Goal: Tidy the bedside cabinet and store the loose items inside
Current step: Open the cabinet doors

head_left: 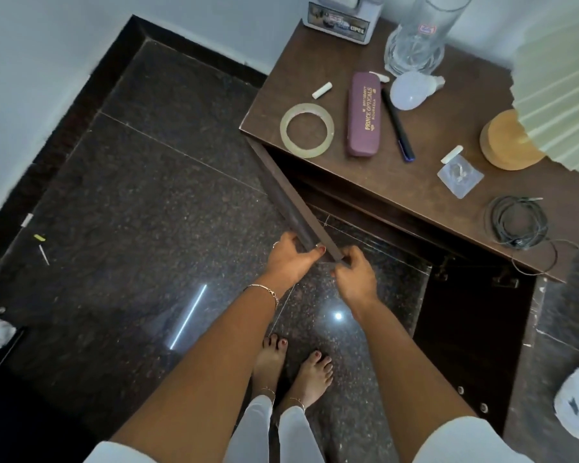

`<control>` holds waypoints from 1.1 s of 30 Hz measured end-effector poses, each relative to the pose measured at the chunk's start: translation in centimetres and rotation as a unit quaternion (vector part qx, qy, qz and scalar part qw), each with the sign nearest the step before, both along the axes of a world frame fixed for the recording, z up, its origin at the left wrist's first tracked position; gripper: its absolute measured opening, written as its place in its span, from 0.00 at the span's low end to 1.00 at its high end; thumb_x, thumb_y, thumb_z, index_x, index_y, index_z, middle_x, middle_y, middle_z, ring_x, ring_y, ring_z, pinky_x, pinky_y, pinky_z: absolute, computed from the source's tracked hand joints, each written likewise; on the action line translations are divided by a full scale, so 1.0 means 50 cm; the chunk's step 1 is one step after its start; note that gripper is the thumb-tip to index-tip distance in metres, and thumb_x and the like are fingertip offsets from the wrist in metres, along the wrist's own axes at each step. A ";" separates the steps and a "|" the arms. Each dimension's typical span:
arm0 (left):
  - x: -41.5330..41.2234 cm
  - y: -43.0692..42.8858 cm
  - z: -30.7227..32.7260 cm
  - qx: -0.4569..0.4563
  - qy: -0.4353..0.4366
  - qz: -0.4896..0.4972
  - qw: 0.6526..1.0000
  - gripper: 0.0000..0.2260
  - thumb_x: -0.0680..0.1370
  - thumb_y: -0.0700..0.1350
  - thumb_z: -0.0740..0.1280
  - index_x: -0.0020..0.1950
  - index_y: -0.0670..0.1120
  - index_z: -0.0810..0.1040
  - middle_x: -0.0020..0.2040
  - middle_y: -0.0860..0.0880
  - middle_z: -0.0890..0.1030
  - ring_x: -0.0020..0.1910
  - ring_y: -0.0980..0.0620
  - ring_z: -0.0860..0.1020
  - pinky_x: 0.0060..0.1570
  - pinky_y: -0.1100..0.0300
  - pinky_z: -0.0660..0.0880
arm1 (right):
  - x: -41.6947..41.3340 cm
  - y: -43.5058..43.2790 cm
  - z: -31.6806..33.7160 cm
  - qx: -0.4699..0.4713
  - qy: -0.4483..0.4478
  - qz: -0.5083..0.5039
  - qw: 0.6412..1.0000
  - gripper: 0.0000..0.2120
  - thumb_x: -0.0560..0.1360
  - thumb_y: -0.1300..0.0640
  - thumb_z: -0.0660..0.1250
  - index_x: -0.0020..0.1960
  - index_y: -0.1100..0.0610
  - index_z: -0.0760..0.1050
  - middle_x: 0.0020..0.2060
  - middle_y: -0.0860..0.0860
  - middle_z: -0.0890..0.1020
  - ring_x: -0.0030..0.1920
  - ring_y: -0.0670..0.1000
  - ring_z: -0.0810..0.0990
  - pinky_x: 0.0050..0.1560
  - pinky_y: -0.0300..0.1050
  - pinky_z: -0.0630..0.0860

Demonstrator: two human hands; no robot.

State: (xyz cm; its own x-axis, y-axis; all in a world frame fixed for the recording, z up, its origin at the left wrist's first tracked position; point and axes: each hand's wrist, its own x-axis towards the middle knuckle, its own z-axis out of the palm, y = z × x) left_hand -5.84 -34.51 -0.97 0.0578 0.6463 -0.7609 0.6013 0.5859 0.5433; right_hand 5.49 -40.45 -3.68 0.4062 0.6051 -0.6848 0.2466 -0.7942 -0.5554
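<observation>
Door-opening step: our left hand (290, 259) and right hand (355, 275), fingers clamped on cabinet door (288, 198) edge, centre frame. Tape roll (307, 130), glasses case (364, 115), pen (397, 127) on tabletop (411, 185), upper right. Next, we reckon: let go, grab those.

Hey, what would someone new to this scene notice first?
The left hand and right hand both grip the free end of the open cabinet door, mid-frame. Above it, loose items litter the cabinet top: a maroon spectacle case, a tape roll left of it, a coiled cable at the right.
</observation>
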 end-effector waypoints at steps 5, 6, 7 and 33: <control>-0.059 -0.010 -0.002 -0.020 -0.001 0.010 1.000 0.30 0.75 0.52 0.71 0.73 0.45 0.65 0.70 0.47 0.71 0.68 0.48 0.71 0.66 0.57 0.66 | -0.030 -0.002 0.008 -0.035 -0.037 0.076 0.996 0.09 0.75 0.59 0.61 0.54 0.52 0.76 0.47 0.52 0.82 0.47 0.55 0.79 0.48 0.48 0.75; -0.071 -0.011 -0.002 -0.021 0.002 0.013 1.000 0.30 0.75 0.52 0.70 0.73 0.45 0.64 0.70 0.48 0.72 0.68 0.48 0.71 0.66 0.56 0.67 | -0.037 -0.001 0.008 -0.043 -0.043 0.090 0.994 0.08 0.75 0.58 0.61 0.52 0.52 0.77 0.45 0.52 0.82 0.46 0.55 0.80 0.47 0.47 0.74; -0.081 -0.013 -0.002 -0.021 0.004 0.017 1.000 0.30 0.75 0.52 0.70 0.73 0.45 0.65 0.70 0.48 0.72 0.68 0.49 0.71 0.66 0.56 0.67 | -0.042 0.000 0.009 -0.050 -0.046 0.103 0.992 0.07 0.75 0.57 0.62 0.51 0.52 0.77 0.44 0.52 0.82 0.46 0.55 0.80 0.46 0.46 0.74; -0.433 0.074 -0.026 0.137 0.172 -0.035 0.975 0.15 0.76 0.36 0.62 0.63 0.42 0.74 0.57 0.39 0.80 0.57 0.39 0.76 0.55 0.51 0.72 | -0.477 0.121 0.000 -0.005 0.120 0.328 0.937 0.11 0.74 0.55 0.60 0.52 0.54 0.79 0.48 0.58 0.83 0.46 0.56 0.78 0.48 0.48 0.73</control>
State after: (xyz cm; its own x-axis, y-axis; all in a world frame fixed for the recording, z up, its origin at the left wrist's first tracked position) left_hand -27.47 -30.79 -2.25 -0.1187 0.8314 -0.5429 0.8088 0.3982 0.4328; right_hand -18.36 -34.38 -3.67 -0.2166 0.6634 -0.7162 0.5533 -0.5210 -0.6499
